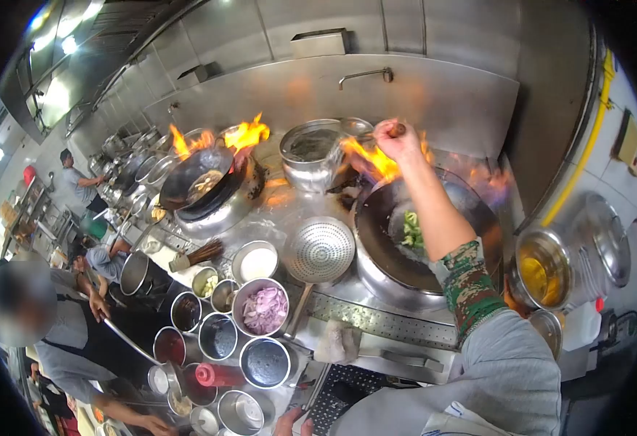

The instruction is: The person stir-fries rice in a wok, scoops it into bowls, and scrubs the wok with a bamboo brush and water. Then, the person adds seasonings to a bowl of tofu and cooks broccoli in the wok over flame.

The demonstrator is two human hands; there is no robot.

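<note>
My right hand (398, 139) is closed around the wooden handle of a ladle, reaching over the right-hand wok (376, 240). The ladle's bowl (356, 127) is over the rim of a metal pot (311, 171) of water, and water runs down beside the pot. Chopped green vegetables (411, 229) lie in the wok under my forearm, which hides part of it. Flames (376, 160) rise behind the wok. At the bottom edge, only some fingers of my left hand (293, 423) show; whether they hold anything is hidden.
A perforated strainer (320, 251) lies left of the wok. Several containers, one with chopped onion (265, 311), and a red squeeze bottle (220, 375) stand lower left. Another flaming wok (188, 182) is further left. Co-workers stand at left, one person's hand (99, 307) on a long handle.
</note>
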